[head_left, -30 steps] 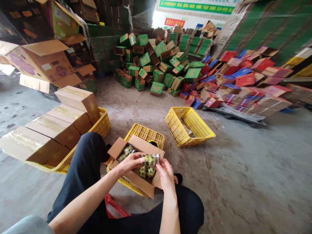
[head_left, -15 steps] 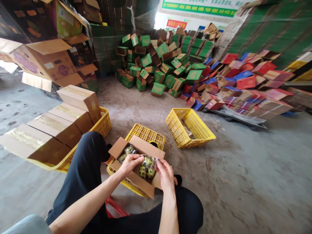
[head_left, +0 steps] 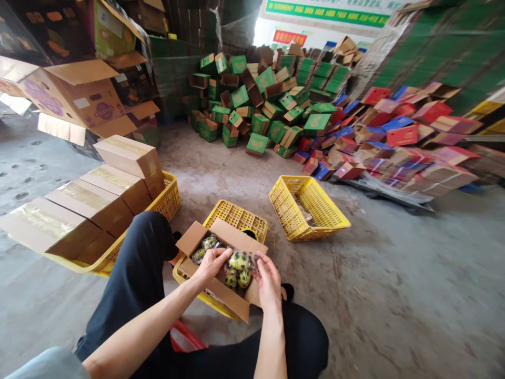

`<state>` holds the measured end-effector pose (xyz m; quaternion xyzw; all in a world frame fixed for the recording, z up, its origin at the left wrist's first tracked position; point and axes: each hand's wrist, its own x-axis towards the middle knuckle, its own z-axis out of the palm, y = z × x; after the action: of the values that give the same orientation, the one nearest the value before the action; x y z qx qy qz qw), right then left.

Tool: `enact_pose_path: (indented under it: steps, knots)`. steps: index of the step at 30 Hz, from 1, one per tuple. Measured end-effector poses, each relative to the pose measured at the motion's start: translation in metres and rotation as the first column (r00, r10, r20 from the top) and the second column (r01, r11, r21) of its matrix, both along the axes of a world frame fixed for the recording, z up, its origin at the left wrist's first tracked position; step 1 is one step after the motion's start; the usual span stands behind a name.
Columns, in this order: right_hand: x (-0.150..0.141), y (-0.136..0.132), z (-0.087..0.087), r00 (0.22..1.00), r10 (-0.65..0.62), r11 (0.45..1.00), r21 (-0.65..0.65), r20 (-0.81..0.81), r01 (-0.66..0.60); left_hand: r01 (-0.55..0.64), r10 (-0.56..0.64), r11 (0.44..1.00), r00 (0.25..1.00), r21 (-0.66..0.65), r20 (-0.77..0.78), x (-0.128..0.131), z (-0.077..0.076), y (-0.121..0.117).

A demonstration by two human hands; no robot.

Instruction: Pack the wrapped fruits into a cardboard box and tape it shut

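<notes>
Between my two hands is a clear plastic bag of green, dark-spotted round produce, held over an open cardboard box. My left hand pinches the bag's left end, while the fingers of my right hand are closed on its right end. Inside the box lie more wrapped green pieces at the left and others just below the held bag. The box rests on an upturned yellow plastic crate between my legs.
At left, a yellow crate holds several taped cartons. Another yellow crate stands front right. Green boxes and red and blue boxes lie in heaps behind. Large open cartons are stacked at far left.
The held bag is lifted slightly and pulled flatter between my hands, so its green contents show more plainly. Both hands have barely moved, and the box stays in place.
</notes>
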<state>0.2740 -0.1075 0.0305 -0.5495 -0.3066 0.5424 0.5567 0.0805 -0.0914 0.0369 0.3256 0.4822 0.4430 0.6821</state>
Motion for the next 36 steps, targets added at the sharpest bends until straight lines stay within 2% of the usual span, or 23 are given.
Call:
enact_pose_path:
  steps: [3,5,7,9,13,16,20,26,30,36]
  knots:
    - [0.002,-0.003,0.002,0.992,0.09,0.989,0.112,0.092,-0.1,-0.038,0.039,0.999,0.999,-0.034,0.012,0.0,0.002,0.002]
    - [0.002,-0.005,0.005,0.969,0.176,0.96,0.189,0.176,-0.208,-0.07,0.071,0.996,0.997,-0.052,0.021,0.0,0.003,0.003]
    - [0.001,-0.006,0.009,0.948,0.223,0.939,0.21,0.227,-0.271,-0.109,0.111,0.991,0.994,-0.075,0.025,-0.001,0.005,0.003]
    - [-0.001,-0.006,0.011,0.947,0.214,0.949,0.178,0.242,-0.26,-0.121,0.126,0.987,0.991,-0.103,0.046,-0.001,0.006,0.003]
    - [0.0,-0.002,0.006,0.946,0.135,0.985,0.064,0.293,-0.16,-0.03,0.053,0.991,0.982,-0.127,0.181,-0.002,0.008,0.0]
    - [0.003,0.0,-0.003,0.943,0.079,0.996,0.018,0.323,-0.09,0.0,0.014,0.998,0.973,-0.065,0.228,-0.003,0.008,-0.001]
    - [0.005,-0.001,-0.007,0.937,0.09,0.995,0.019,0.338,-0.102,0.022,-0.026,0.999,0.992,0.035,0.12,-0.007,0.006,0.0]
    - [0.003,-0.003,-0.003,0.934,0.166,0.983,0.028,0.317,-0.184,0.029,-0.029,1.0,0.997,-0.002,-0.065,-0.012,0.002,0.0]
    - [0.004,-0.003,-0.003,0.921,0.137,0.987,0.031,0.366,-0.159,0.072,-0.07,0.997,0.99,0.005,-0.123,-0.012,0.002,0.0]
    - [0.007,-0.004,-0.003,0.928,0.067,0.993,0.068,0.366,-0.098,0.109,-0.091,0.989,0.98,0.1,-0.175,-0.013,0.006,0.0]
